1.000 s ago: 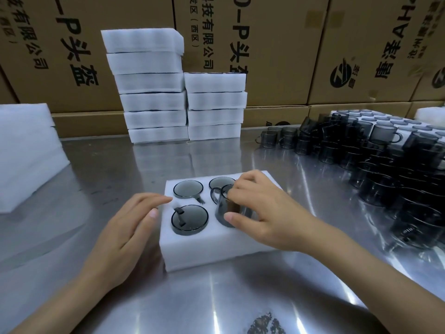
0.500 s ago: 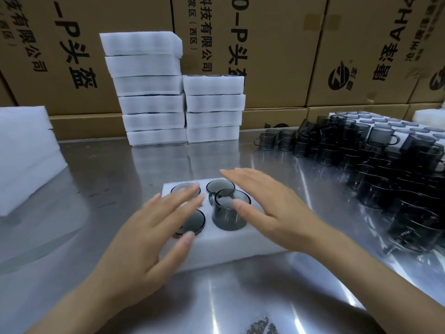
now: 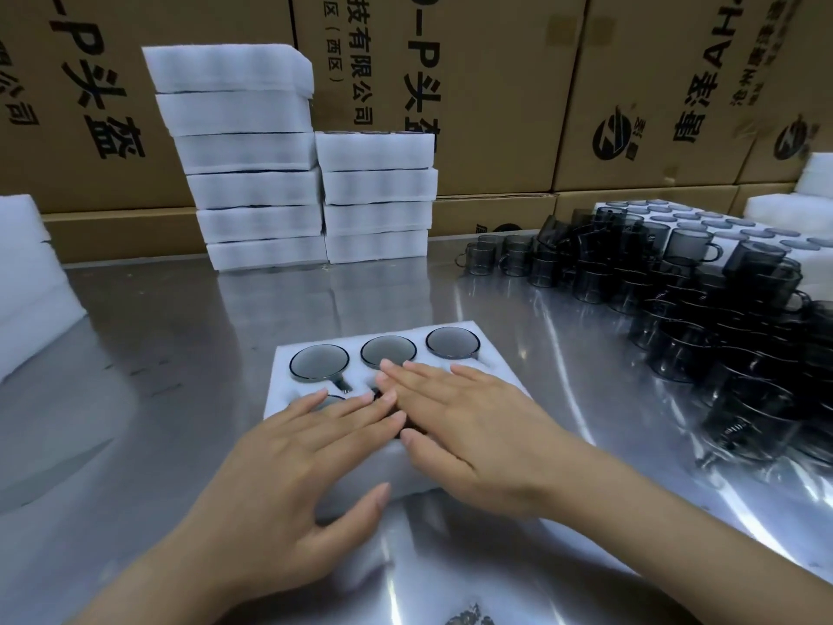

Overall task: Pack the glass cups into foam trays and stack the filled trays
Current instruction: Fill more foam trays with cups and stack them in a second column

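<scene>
Both hands lie flat with straight fingers on the near half of the foam tray (image 3: 500,381), so neither grip is closed round anything. Left hand (image 3: 293,462) covers the near-left part of the tray, its thumb reaching down over the tray's front edge toward the desk (image 3: 180,354). Right hand (image 3: 469,430) rests just beside it, palm down, its fingertips (image 3: 387,367) overlapping the left fingertips near the middle of the tray and touching the rim of the centre cup in the far row. Under the palms, dark glass shows between the fingers, but how many cups sit there cannot be told. Just beyond the fingertips, three glass cups (image 3: 319,363) sit sunk in the tray's far row of holes, rims level with the foam, one handle showing in a slot.

Well to the right of the hands, a crowd of loose smoky glass cups (image 3: 676,309) stands on the desk, with a large foam sheet of holes (image 3: 730,223) behind it. Far beyond the hands, two stacks of filled trays (image 3: 252,173) stand side by side against cardboard boxes (image 3: 496,83), the left stack taller. Off to the far left lies a pile of white foam (image 3: 27,281).
</scene>
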Available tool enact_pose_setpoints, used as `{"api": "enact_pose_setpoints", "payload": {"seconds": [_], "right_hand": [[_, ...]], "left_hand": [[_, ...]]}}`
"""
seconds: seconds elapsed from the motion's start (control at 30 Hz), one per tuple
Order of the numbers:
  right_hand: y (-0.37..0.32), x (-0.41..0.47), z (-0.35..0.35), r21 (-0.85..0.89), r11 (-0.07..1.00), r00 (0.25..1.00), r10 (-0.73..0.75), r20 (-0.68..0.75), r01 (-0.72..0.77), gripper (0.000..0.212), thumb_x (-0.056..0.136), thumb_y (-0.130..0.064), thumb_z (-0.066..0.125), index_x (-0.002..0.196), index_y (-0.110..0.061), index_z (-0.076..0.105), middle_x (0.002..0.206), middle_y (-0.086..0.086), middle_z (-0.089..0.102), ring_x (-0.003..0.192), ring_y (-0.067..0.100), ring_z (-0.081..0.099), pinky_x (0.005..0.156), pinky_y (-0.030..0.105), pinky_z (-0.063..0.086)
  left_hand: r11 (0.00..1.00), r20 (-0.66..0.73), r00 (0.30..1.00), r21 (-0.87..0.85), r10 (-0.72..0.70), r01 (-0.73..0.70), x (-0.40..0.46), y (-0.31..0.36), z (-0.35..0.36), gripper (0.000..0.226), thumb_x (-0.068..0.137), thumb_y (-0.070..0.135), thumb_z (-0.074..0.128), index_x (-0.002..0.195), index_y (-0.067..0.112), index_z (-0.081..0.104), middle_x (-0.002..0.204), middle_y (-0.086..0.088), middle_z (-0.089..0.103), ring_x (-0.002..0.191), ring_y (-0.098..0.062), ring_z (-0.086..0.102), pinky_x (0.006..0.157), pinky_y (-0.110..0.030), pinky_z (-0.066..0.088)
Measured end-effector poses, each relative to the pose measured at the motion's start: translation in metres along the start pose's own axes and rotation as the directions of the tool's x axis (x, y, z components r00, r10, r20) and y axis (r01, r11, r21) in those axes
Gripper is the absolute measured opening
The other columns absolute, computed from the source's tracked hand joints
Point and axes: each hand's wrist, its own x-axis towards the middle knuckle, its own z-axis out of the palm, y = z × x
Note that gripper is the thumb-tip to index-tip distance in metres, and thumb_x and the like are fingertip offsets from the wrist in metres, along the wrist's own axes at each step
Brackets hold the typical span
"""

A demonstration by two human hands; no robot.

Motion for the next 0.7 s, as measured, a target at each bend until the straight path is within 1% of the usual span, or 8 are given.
{"api": "enact_pose_setpoints", "payload": {"seconds": [0.1,0.23,0.3,0.37,0.43,0.53,0.63,0.7], "right_hand": [[-0.002,0.000,-0.001,0.033,0.999,1.000,0.004,-0.015,-0.004,0.053,0.099,-0.045,0.023,0.150,-0.031,0.018,0.157,-0.017,0.009,0.143,-0.003,0.004,0.117,0.028,0.006],[0.011,0.003,-0.015,0.399,0.912,0.963,0.182,-0.200,-0.090,0.056,0.092,-0.048,0.025,0.141,-0.027,0.042,0.146,-0.012,0.042,0.135,0.001,0.030,0.111,0.024,0.021],[0.038,0.003,-0.025,0.307,0.921,0.849,0.351,-0.394,-0.239,0.048,0.094,-0.038,0.035,0.137,-0.021,0.049,0.137,-0.002,0.053,0.128,0.014,0.043,0.107,0.032,0.030],[0.074,-0.005,-0.032,0.121,0.826,0.691,0.532,-0.490,-0.550,0.045,0.093,-0.029,0.044,0.136,-0.014,0.048,0.138,0.006,0.052,0.128,0.023,0.042,0.106,0.037,0.032],[0.103,-0.018,-0.032,0.036,0.596,0.524,0.732,-0.435,-0.802,0.052,0.092,-0.031,0.047,0.140,-0.010,0.039,0.147,0.013,0.037,0.135,0.030,0.030,0.111,0.045,0.023],[0.127,-0.032,-0.029,0.022,0.343,0.320,0.894,-0.313,-0.939,0.058,0.092,-0.039,0.047,0.138,-0.007,0.036,0.145,0.022,0.031,0.133,0.039,0.026,0.112,0.051,0.015],[0.136,-0.034,-0.029,-0.016,0.227,0.226,0.959,-0.169,-0.974,0.062,0.092,-0.047,0.043,0.139,-0.008,0.033,0.142,0.022,0.036,0.132,0.039,0.029,0.111,0.049,0.015],[0.138,-0.033,-0.027,-0.057,0.242,0.248,0.952,-0.178,-0.969,0.054,0.093,-0.045,0.043,0.133,-0.009,0.039,0.136,0.019,0.046,0.129,0.036,0.035,0.107,0.045,0.020]], "left_hand": [[1.000,-0.022,1.000,0.014,0.001,0.000,-0.002,0.000,0.002,0.049,0.084,0.042,0.047,0.126,0.021,0.060,0.134,0.007,0.054,0.124,-0.013,0.052,0.103,-0.035,0.034],[0.999,-0.052,0.999,0.031,0.015,-0.013,-0.005,0.000,0.003,0.048,0.095,0.043,0.033,0.129,0.019,0.057,0.136,0.007,0.053,0.125,-0.012,0.052,0.104,-0.035,0.034],[1.000,-0.094,0.996,-0.018,0.000,-0.001,-0.006,-0.001,0.003,0.046,0.095,0.039,0.034,0.129,0.018,0.057,0.136,0.008,0.053,0.123,-0.009,0.052,0.103,-0.035,0.035],[0.995,-0.152,0.988,-0.098,-0.037,0.022,-0.008,-0.004,0.004,0.042,0.093,0.034,0.038,0.126,0.017,0.059,0.132,0.009,0.055,0.119,-0.007,0.052,0.101,-0.032,0.037],[0.988,-0.190,0.979,-0.149,-0.070,0.042,-0.009,-0.006,0.004,0.039,0.091,0.031,0.041,0.122,0.017,0.061,0.127,0.011,0.057,0.116,-0.006,0.052,0.097,-0.025,0.039],[0.982,-0.201,0.974,-0.178,-0.103,0.067,-0.009,-0.008,0.005,0.036,0.090,0.028,0.042,0.119,0.020,0.062,0.122,0.014,0.056,0.114,-0.003,0.051,0.095,-0.020,0.038],[0.978,-0.196,0.974,-0.194,-0.112,0.073,-0.010,-0.008,0.006,0.036,0.091,0.029,0.041,0.118,0.020,0.063,0.121,0.014,0.056,0.114,-0.003,0.051,0.093,-0.024,0.040],[0.979,-0.196,0.974,-0.192,-0.110,0.072,-0.010,-0.008,0.006,0.035,0.091,0.029,0.041,0.117,0.020,0.063,0.119,0.013,0.057,0.112,-0.005,0.053,0.092,-0.027,0.041]]}}
